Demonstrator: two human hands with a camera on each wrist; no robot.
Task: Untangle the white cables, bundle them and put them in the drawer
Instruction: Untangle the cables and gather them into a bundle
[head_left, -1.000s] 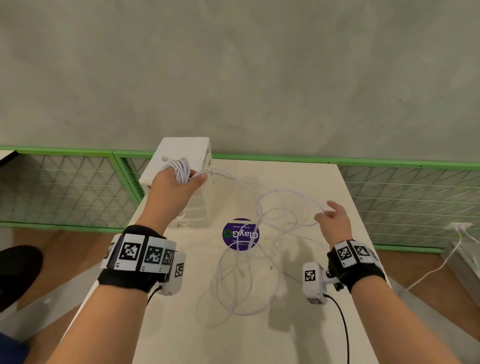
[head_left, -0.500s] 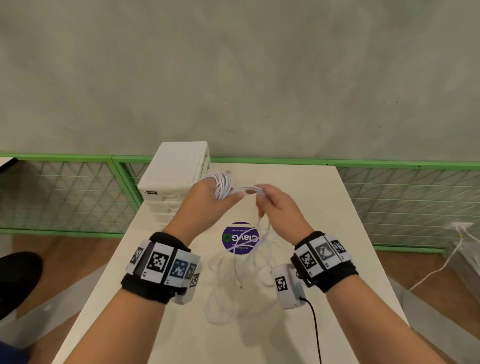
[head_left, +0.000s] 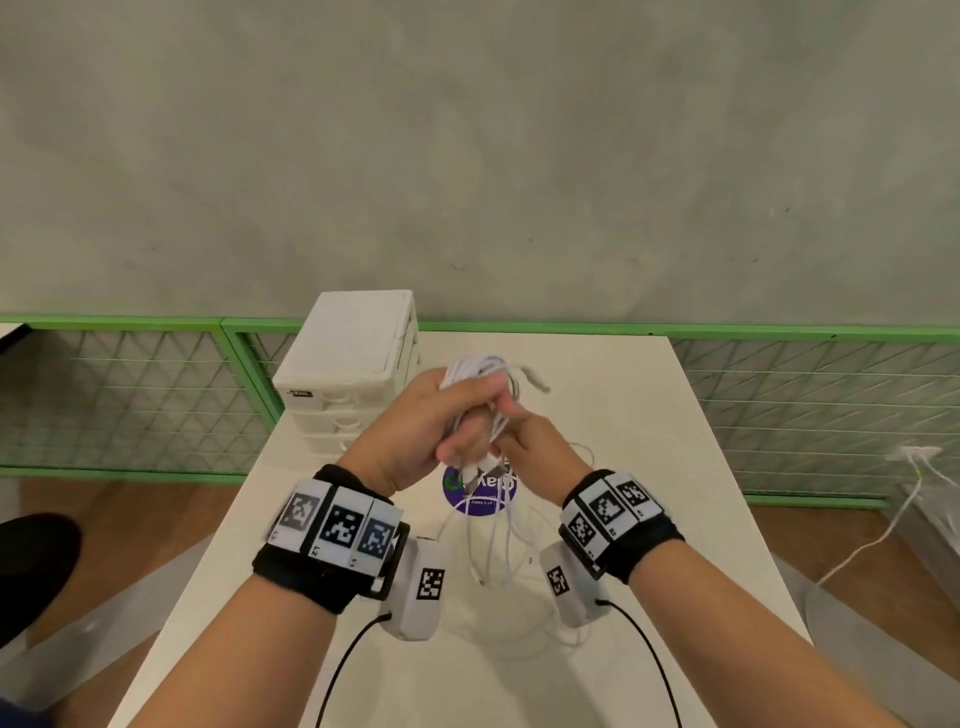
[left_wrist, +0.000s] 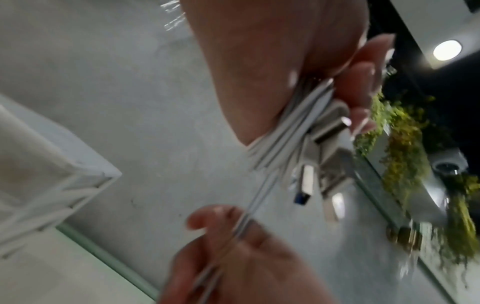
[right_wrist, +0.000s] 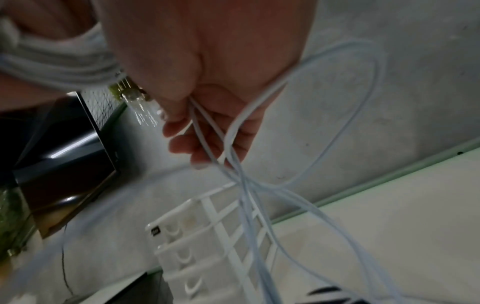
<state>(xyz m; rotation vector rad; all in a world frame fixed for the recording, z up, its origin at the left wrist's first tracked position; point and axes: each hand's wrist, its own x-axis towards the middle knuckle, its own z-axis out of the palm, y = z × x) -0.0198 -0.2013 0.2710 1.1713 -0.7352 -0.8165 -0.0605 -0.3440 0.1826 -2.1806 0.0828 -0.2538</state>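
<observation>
Left hand: your left hand (head_left: 415, 431) is raised over the middle of the table (head_left: 649, 467), fingers curled round a coil of white cables (head_left: 480, 366); plug ends (left_wrist: 327, 127) stick out below the fist.
Right hand: your right hand (head_left: 530, 441) is pressed up against the left one, fingers closed on two loose strands (right_wrist: 205, 131) that run through the palm.
Loose cable: the unwound slack (head_left: 498, 551) hangs from both hands toward you and pools in loops on the near table, across the purple sticker (head_left: 480, 493).
Key relation: the slack's long run goes straight down and near from the coil, so it feeds from below; your right hand sits on that run and is the nearer one to draw it up.
Drawer unit: the white drawer unit (head_left: 348, 374) stands at the far left of the table, just left of your left hand; its drawers look closed.
Step, as I judge it: winding is partway, with slack yet to gather before the drawer.
Risk: the crossed loops (right_wrist: 246, 181) could snag as you pull.
</observation>
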